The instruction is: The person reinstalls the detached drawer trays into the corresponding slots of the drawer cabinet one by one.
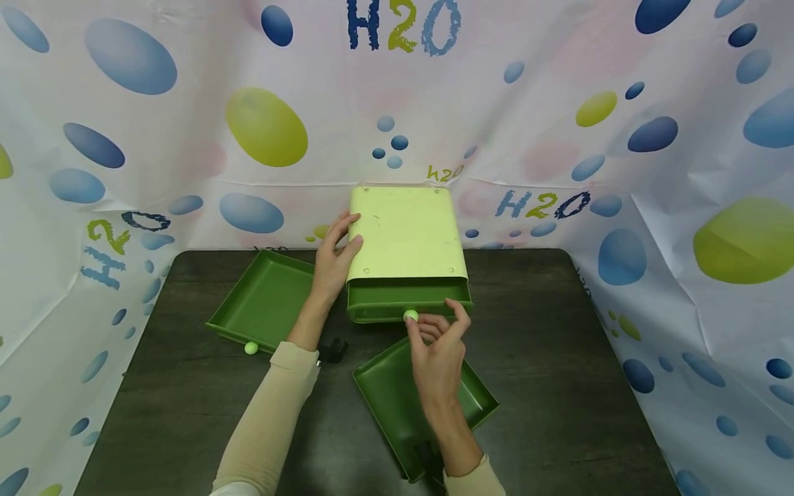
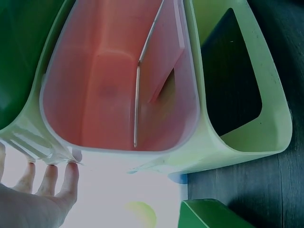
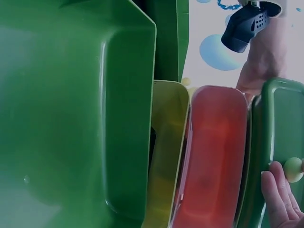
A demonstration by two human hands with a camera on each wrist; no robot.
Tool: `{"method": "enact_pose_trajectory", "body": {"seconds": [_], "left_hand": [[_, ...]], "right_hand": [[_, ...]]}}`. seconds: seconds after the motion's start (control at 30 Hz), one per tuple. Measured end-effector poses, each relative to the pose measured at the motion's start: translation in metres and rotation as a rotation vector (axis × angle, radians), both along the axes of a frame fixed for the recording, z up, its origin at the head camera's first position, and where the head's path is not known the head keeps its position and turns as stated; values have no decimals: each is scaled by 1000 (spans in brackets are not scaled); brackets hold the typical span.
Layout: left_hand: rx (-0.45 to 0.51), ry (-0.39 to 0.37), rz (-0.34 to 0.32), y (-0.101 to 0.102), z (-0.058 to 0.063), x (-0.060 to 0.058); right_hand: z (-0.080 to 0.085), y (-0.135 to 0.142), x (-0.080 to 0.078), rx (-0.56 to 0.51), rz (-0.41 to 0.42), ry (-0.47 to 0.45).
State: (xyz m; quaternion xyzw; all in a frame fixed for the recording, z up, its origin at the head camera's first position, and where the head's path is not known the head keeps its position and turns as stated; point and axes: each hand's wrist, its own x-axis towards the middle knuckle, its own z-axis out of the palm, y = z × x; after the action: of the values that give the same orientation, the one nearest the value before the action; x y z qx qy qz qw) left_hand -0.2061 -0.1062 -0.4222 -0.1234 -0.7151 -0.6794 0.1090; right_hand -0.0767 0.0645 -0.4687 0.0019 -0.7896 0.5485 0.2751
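**Top drawer part-way out: keep it square**

Right hand (image 1: pixel 437 351): thumb and bent fingers pinched on the pale green knob (image 1: pixel 410 315), index fingertip (image 1: pixel 451 302) resting on the rim to the right of the pinch. The green drawer (image 1: pixel 380 315) lies straight behind these fingertips, partly out of the top slot of the yellow-green cabinet (image 1: pixel 406 234). Left hand (image 1: pixel 331 265): fingers apart, laid against the cabinet's left side, clamped on nothing.

Judgement: the knob alone gives little say over twist — so the index finger does the steering, keeping the front level with the slot. Slide slowly and in line. If one corner leads, it will likely bind; better to straighten than force. My left fingers should brace, not shove; the cabinet may skid.

Nearby: one loose drawer (image 1: pixel 267 303) lies left of my left wrist. A second loose drawer (image 1: pixel 384 396) lies under my right wrist — keep that wrist high. Below the pinch, a pink-red middle tier (image 3: pixel 216 156).
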Motion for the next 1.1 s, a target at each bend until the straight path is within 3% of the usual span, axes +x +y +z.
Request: {"method": "enact_pose_trajectory", "body": {"seconds": [0.17,0.73,1.0,1.1], "left_hand": [[-7,-2,8,-1,-1,0],[-21,25,13,-2,-5,0],[-22,18,9,-2,-5,0],[-24,19,11,-1,-5,0]], "right_hand": [[4,-2,-1,-34,0,37],[-1,-4,-21,-68,-11,0],[22,-8,-17,-50,-8,-16],[22,-7,-19,-57,-8,-27]]}}
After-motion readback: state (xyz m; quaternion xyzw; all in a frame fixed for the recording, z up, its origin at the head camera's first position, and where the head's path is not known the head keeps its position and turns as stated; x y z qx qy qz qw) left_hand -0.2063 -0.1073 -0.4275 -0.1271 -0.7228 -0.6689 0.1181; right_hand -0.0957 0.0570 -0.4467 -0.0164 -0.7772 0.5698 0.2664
